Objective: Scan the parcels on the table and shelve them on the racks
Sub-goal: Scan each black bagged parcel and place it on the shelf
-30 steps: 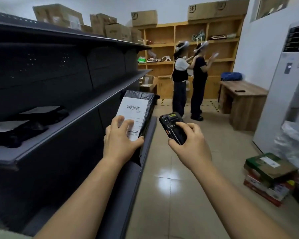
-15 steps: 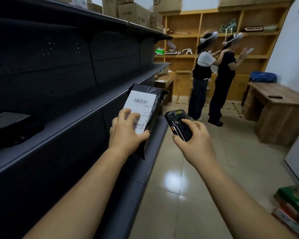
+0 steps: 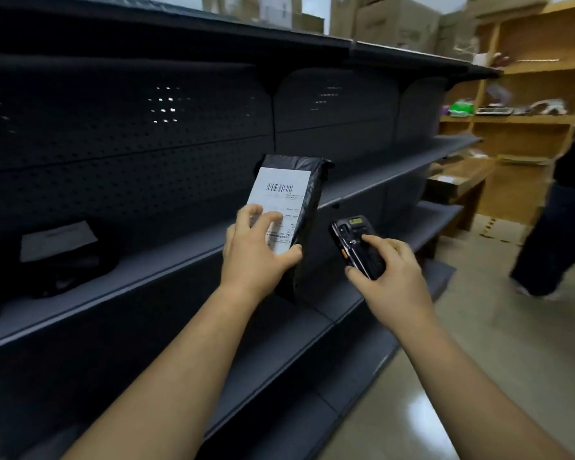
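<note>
The middle shelf (image 3: 166,257) offers open room rightward of the shelved black parcel (image 3: 60,260) lying at its left.

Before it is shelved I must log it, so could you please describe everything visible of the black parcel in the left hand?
The black parcel is a slim, oblong bag of dark, slightly glossy plastic. A white label with a barcode near its top and small print below covers most of its front. It is held upright, slightly tilted, before the dark rack's middle shelf. The left hand grips its lower half, fingers across the label, thumb at the right edge.
</note>
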`<action>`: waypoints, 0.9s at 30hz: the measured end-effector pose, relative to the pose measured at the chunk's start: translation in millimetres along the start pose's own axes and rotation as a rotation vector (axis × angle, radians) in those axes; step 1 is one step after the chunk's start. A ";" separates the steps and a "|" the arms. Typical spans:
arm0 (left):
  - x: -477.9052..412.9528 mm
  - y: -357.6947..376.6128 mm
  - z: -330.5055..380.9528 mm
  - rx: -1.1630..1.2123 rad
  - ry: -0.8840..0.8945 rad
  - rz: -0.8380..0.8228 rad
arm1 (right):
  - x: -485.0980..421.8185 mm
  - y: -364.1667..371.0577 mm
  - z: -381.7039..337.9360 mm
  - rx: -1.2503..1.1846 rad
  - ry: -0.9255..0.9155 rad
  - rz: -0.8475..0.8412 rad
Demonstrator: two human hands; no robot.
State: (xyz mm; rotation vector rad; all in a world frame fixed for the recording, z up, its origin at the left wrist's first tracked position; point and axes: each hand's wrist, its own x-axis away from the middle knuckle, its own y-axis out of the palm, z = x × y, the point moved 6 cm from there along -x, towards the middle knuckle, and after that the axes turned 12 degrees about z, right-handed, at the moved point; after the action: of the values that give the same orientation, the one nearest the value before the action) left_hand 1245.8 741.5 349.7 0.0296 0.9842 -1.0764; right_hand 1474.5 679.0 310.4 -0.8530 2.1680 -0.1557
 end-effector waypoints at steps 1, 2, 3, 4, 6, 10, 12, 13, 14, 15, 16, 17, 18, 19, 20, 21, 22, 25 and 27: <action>-7.3 -3.9 -3.6 -0.036 -0.037 0.038 | -13.9 12.7 -1.8 -0.029 -0.030 -0.050; -13.7 -9.3 -7.6 -0.078 -0.070 0.076 | -26.5 25.6 -4.1 -0.060 -0.059 -0.099; -18.9 -15.9 -12.0 -0.118 -0.104 0.115 | -36.9 38.6 -7.9 -0.089 -0.092 -0.148; -22.9 -23.5 -16.4 -0.156 -0.142 0.158 | -45.2 51.1 -13.1 -0.111 -0.126 -0.199; -28.1 -39.5 -23.9 -0.239 -0.214 0.236 | -57.6 75.7 -24.3 -0.153 -0.190 -0.296; -32.6 -67.1 -38.6 -0.374 -0.333 0.325 | -64.8 119.6 -50.0 -0.261 -0.279 -0.439; -36.2 -78.5 -47.8 -0.428 -0.384 0.354 | -65.4 139.7 -61.8 -0.286 -0.317 -0.495; -39.1 -82.5 -52.2 -0.456 -0.407 0.358 | -66.5 149.6 -66.8 -0.299 -0.326 -0.520; -42.7 -85.4 -57.3 -0.489 -0.429 0.355 | -67.4 159.4 -71.3 -0.314 -0.331 -0.541; -47.0 -87.1 -62.7 -0.523 -0.450 0.347 | -68.2 168.7 -75.0 -0.328 -0.335 -0.558; -51.7 -87.9 -67.5 -0.551 -0.472 0.337 | -68.9 176.2 -78.0 -0.338 -0.339 -0.569; -57.4 -88.1 -72.3 -0.573 -0.494 0.330 | -69.7 183.6 -80.7 -0.348 -0.344 -0.576; -64.0 -87.4 -78.1 -0.589 -0.517 0.324 | -71.1 191.2 -82.4 -0.356 -0.349 -0.581; -71.4 -85.9 -83.6 -0.604 -0.537 0.316 | -73.5 197.6 -83.7 -0.362 -0.357 -0.582; -79.1 -83.6 -88.8 -0.620 -0.556 0.304 | -77.0 203.9 -84.2 -0.364 -0.364 -0.584; -86.5 -80.3 -93.6 -0.644 -0.575 0.289 | -81.2 209.7 -83.9 -0.365 -0.373 -0.584; -93.0 -76.4 -98.2 -0.677 -0.597 0.269 | -85.7 214.7 -82.8 -0.366 -0.378 -0.584; -106.8 -63.2 -109.2 -0.798 -0.669 0.206 | -100.7 226.0 -75.9 -0.386 -0.377 -0.568; -113.0 -55.9 -116.2 -0.853 -0.711 0.178 | -108.7 233.1 -71.9 -0.392 -0.366 -0.573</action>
State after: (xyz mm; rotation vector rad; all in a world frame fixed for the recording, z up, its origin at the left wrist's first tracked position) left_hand 1115.1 847.9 381.4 -0.8864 0.6934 -0.3734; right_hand 1351.5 913.9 342.2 -1.5814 1.5864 0.1408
